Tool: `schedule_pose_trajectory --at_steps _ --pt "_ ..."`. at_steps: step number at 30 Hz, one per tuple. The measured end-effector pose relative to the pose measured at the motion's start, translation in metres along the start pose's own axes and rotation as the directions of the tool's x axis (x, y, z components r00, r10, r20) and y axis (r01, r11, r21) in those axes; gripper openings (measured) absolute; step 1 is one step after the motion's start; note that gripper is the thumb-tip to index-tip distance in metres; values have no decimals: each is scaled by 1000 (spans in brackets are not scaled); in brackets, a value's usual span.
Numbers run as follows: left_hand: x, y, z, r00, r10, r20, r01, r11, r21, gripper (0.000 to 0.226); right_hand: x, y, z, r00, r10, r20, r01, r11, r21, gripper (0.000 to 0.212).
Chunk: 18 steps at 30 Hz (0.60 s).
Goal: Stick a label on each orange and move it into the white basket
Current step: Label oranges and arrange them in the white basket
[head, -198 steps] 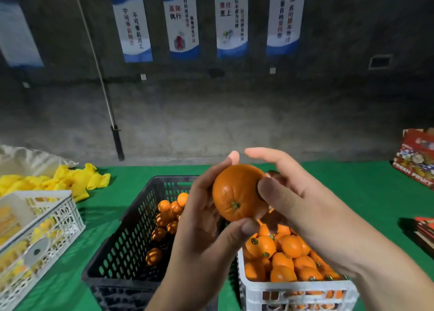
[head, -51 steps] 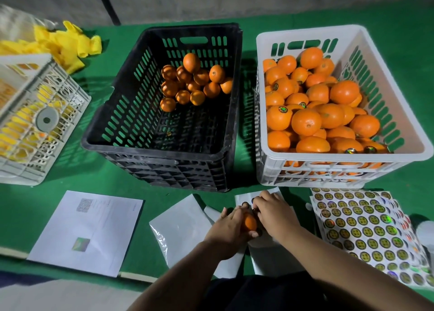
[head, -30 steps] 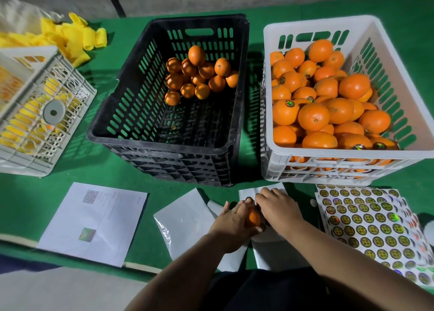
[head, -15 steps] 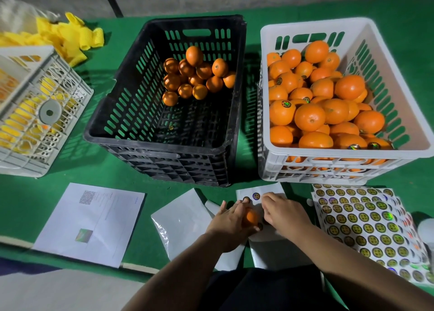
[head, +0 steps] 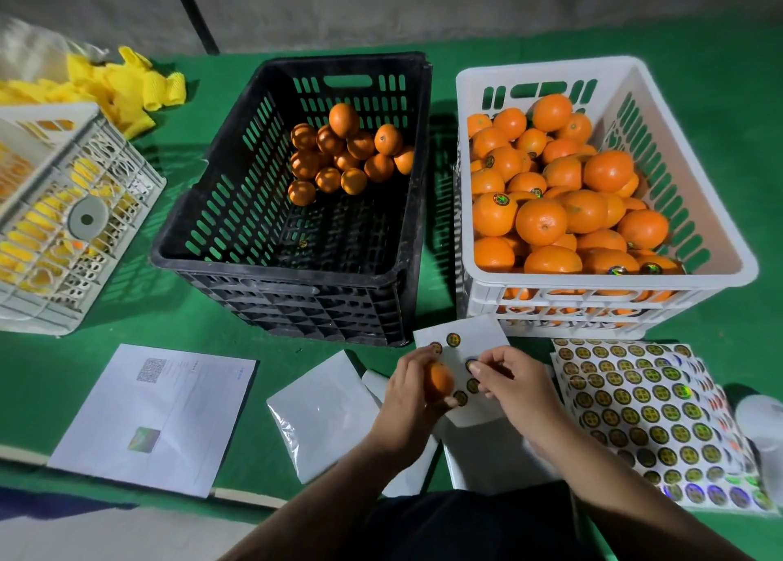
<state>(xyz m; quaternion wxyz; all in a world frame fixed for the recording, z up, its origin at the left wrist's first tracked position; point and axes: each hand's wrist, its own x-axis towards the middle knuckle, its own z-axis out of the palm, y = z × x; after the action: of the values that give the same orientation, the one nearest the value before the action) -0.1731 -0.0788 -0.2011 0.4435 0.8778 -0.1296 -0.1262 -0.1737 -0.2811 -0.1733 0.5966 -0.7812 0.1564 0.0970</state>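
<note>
Two baskets stood side by side on the green table (head: 720,94) in front of me. My left hand (head: 409,395) gripped one orange (head: 437,380) near the front edge of the table, just over a small label sheet (head: 474,340) that lay before the white basket (head: 720,259). My right hand (head: 515,384) had its fingertips (head: 475,367) pinching a round label (head: 470,364) on that small sheet, just beside the orange. The white basket, on the right, was nearly full of oranges, and some of them carried labels. The black basket (head: 271,259), to its left, held a small pile of oranges at its far side. A large sheet of labels (head: 635,408) lay at the front right part of the table. A white paper (head: 156,416) lay near the front left edge.
</note>
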Motion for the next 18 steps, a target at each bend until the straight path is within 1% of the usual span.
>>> schedule_pose_trajectory --at_steps 2,4,5,7,8,11,13,15,16,18 --pt "0 2 3 996 45 -76 -41 998 47 64 -6 -13 0 999 -8 31 6 998 68 5" --pt "-1 7 4 989 53 -135 -43 996 81 58 -10 -23 -1 997 -28 73 20 994 104 6" --pt "0 9 5 990 44 -133 -40 999 29 56 -12 -28 -1 994 -34 102 23 994 108 8" --pt "1 14 3 996 10 -84 -29 974 -225 59 -15 -36 -3 984 -42 174 22 993 113 9" --pt "1 15 2 998 16 -62 -35 948 -316 59 -17 -40 -3 978 -48 202 25 993 117 10" --pt "-1 22 -1 999 16 -30 -28 881 -473 63 -19 -50 -4 970 -83 228 57 991 119 11" --pt "-2 27 -3 1000 -20 -3 16 857 -515 70 -19 -56 -7 961 -126 245 107 990 87 12" --pt "-4 32 -5 999 -41 33 52 841 -539 69 -18 -63 -9 950 -152 274 154 988 15 12" --pt "-5 36 -7 998 -38 42 54 834 -549 67 -17 -65 -10 951 -151 271 166 985 -35 12" --pt "-6 45 -11 999 -18 42 38 830 -557 63 -16 -70 -11 967 -144 209 173 976 -129 19"
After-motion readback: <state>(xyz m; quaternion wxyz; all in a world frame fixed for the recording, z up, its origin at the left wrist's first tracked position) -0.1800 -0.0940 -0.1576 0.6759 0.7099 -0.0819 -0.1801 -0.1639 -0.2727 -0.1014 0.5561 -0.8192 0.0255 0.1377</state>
